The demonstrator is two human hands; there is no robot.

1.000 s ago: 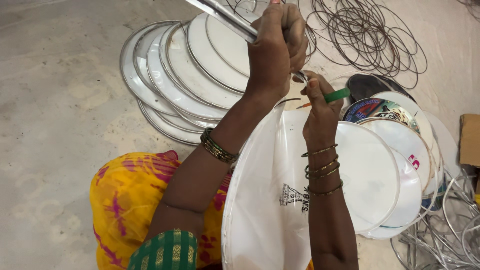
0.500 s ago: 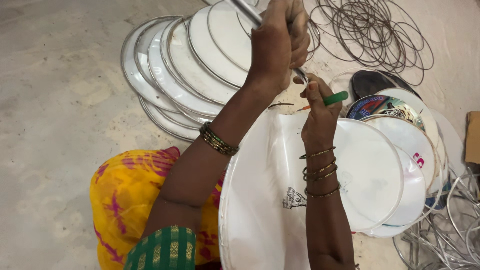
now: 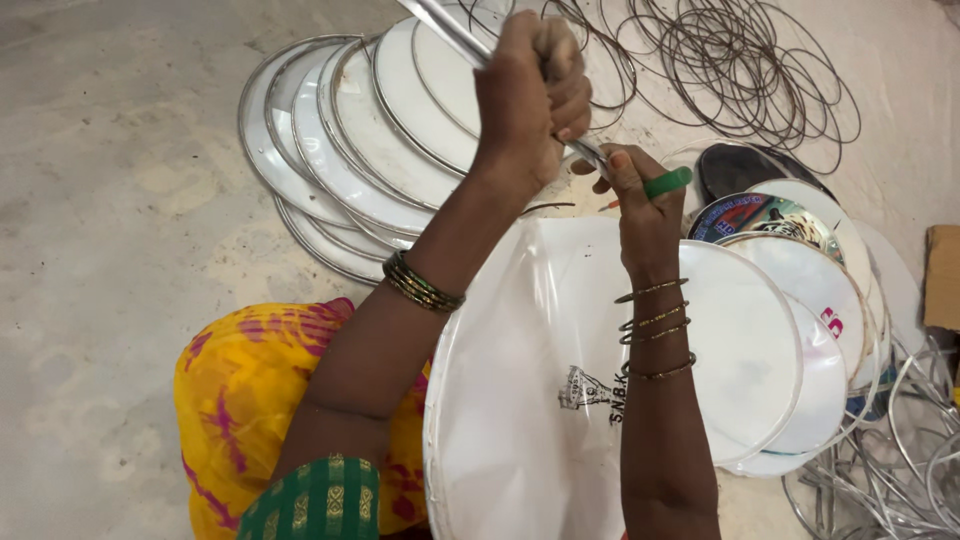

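White drumhead point(image 3: 520, 400) sits at centre frame, tilted up on the lap. Left hand point(image 3: 530, 95), at 12 o'clock from it, is clenched tight on a metal rod point(image 3: 450, 35). Right hand point(image 3: 640, 205), just at 4 o'clock of the left, grips a green-handled tool point(image 3: 668, 182) at the drumhead's upper edge. Finished drumheads point(image 3: 340, 150) fan out at 10 o'clock; wire hoops point(image 3: 740, 70) at 1 o'clock; further heads point(image 3: 810, 290) at 3 o'clock.

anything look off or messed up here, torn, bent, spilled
Nothing looks torn or spilled. The white film under the hands lies slack and wrinkled over its round frame, unlike the flat finished discs stacked beyond. The left hand grips a metal bar; the right hand holds a green-handled tool.
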